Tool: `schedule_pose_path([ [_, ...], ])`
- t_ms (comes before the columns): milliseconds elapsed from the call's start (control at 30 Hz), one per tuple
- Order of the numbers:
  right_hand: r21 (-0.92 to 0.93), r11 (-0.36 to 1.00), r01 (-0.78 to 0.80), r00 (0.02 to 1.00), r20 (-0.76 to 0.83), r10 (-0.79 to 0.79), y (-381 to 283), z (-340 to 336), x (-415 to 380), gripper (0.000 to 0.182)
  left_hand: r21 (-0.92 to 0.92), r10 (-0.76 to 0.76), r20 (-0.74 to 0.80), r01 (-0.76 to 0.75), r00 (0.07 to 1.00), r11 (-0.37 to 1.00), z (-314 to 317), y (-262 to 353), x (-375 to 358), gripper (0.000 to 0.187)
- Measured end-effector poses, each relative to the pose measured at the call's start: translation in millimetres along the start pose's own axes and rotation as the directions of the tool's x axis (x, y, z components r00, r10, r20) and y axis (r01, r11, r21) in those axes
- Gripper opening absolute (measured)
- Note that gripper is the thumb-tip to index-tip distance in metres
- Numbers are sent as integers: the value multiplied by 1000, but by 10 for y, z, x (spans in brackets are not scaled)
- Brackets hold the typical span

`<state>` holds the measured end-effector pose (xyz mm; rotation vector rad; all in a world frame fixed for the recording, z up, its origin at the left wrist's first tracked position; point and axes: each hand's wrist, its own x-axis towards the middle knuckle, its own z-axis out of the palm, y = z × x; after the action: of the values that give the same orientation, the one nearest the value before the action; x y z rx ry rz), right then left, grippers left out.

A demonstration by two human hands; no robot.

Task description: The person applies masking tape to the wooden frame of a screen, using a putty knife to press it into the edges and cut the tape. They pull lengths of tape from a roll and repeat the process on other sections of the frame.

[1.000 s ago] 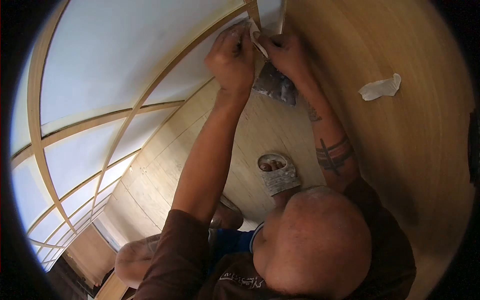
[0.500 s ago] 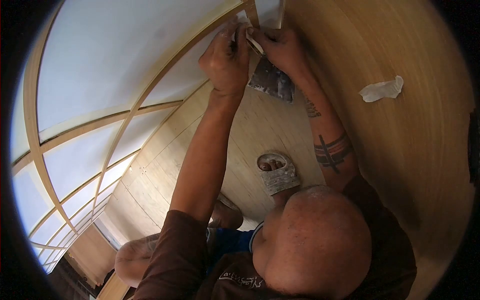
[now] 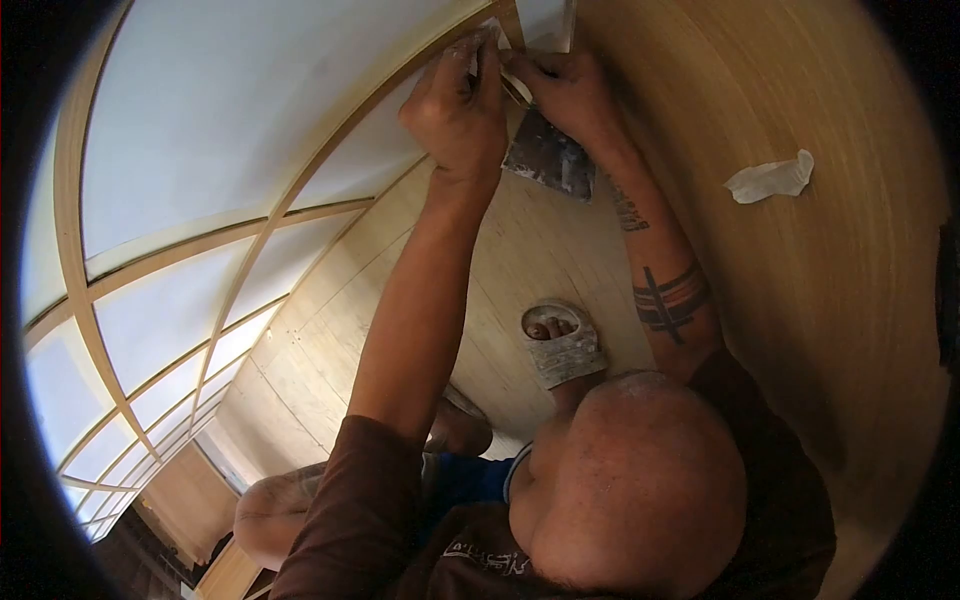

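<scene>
At the top of the head view, my left hand (image 3: 455, 115) is closed in a pinch beside the wooden frame corner. My right hand (image 3: 570, 100) is just right of it, thumb and fingers also pinched together. A thin pale strip (image 3: 522, 94), like tape or paper, runs between the two hands; its upper end is partly hidden by the fingers. Below the right hand is a dark, flat board (image 3: 550, 155) smeared with white.
A wooden lattice with pale panels (image 3: 190, 120) runs along the left. On the brown wooden surface (image 3: 830, 330) at right lies a crumpled white scrap (image 3: 770, 180). My sandalled foot (image 3: 560, 345) rests on the plank floor (image 3: 400, 270).
Both hands stay close together at the frame corner, with small finger shifts. The whole view has shifted slightly; the scrap and board look unmoved.
</scene>
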<state>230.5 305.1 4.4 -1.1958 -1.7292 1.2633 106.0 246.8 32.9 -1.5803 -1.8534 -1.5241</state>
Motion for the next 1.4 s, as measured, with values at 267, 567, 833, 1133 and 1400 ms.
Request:
schedule_pose_path([
  [267, 33, 999, 31, 1000, -6, -30, 89, 23, 16, 48, 19, 169, -99, -168, 981, 986, 27, 12, 1, 14],
  [567, 24, 1000, 7, 1000, -8, -7, -26, -2, -13, 40, -10, 141, -141, -144, 980, 990, 70, -26, -1, 12],
  [833, 48, 999, -26, 1000, -10, 27, -48, 12, -21, 43, -50, 100, -147, -108, 984, 993, 100, -28, 7, 11],
  [1133, 62, 998, 13, 1000, -27, -12, -21, 21, -13, 40, 12, 121, -164, -121, 979, 993, 117, -28, 13, 10],
  [1400, 64, 997, -50, 999, 8, 50, -22, 2, -16, 40, -16, 112, -183, -116, 977, 993, 140, -30, 15, 9],
])
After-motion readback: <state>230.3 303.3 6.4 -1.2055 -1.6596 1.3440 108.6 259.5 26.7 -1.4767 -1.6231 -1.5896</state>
